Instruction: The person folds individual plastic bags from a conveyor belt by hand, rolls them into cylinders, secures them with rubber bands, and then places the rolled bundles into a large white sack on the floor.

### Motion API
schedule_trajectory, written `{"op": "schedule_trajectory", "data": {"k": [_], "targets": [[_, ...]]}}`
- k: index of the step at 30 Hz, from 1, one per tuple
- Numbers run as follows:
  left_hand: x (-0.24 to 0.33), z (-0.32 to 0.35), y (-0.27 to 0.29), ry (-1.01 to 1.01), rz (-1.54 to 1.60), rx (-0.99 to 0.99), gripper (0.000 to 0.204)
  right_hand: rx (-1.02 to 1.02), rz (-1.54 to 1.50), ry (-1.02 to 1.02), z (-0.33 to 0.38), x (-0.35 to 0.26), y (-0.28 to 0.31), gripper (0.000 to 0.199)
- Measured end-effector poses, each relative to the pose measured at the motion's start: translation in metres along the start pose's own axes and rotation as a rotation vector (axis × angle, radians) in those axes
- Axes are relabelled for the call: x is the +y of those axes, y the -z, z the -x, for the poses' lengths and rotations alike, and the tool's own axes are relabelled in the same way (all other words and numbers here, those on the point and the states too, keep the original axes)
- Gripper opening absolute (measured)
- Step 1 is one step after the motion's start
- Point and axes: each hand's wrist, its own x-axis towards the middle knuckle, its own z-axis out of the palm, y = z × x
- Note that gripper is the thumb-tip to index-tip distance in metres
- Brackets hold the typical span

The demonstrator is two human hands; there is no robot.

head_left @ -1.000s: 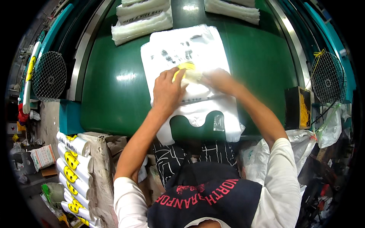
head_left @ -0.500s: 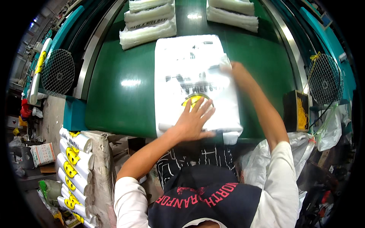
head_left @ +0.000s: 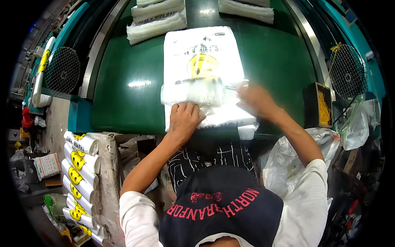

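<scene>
A stack of white plastic bags (head_left: 201, 61) with a yellow round print lies flat on the green table (head_left: 123, 86). Its near end is folded up over itself. My left hand (head_left: 184, 119) presses the fold with fingers curled on the near edge. My right hand (head_left: 255, 99) grips the right side of the folded part, blurred in motion.
More white bag stacks (head_left: 156, 20) lie at the table's far end, another stack (head_left: 247, 8) at far right. Wire fan guards stand at left (head_left: 61, 70) and right (head_left: 347, 70). Rolled printed bags (head_left: 80, 164) are piled lower left. A small black box (head_left: 317, 105) sits at right.
Both hands slid from the bags' far part back to the near end. The near end has been folded up over the stack, and the yellow print now shows.
</scene>
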Motion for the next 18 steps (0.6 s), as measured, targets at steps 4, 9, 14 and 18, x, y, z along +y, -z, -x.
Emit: {"op": "schedule_trajectory", "data": {"k": [4, 9, 14, 18], "targets": [[0.004, -0.007, 0.023, -0.306, -0.138, 0.379, 0.072, -0.097, 0.18, 0.003, -0.02, -0.057, 0.007, 0.071], [-0.005, -0.001, 0.009, -0.28, 0.051, -0.143, 0.088, -0.31, 0.346, 0.061, -0.01, -0.071, -0.011, 0.07], [-0.067, -0.028, 0.035, -0.017, 0.167, -0.305, 0.041, -0.338, -0.074, -0.166, -0.068, -0.017, 0.018, 0.043], [-0.042, -0.08, 0.028, -0.121, 0.018, 0.054, 0.034, -0.172, 0.027, -0.372, -0.075, 0.041, -0.018, 0.058]]}}
